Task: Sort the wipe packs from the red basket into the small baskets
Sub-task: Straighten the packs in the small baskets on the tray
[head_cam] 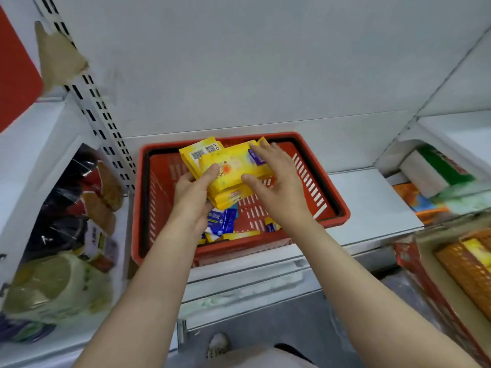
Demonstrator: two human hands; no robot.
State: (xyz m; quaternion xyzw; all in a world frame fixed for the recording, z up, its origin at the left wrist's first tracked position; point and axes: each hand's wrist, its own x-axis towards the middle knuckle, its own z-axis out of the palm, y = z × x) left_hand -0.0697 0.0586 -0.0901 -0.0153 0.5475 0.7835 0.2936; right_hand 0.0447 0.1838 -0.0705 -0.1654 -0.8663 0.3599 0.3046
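Both forearms reach over the red basket (332, 213), left hand (192, 193) gripping stacked yellow wipe packs (231, 168), right hand (276, 181) spread, best squaring them before lifting.

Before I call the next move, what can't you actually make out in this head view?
- Number of yellow wipe packs in the stack: they overlap, and the left hand and right hand cover parts.
- Remaining contents of the red basket: hands and stack hide them.
- Orange basket: cut off by the right edge, blurred.
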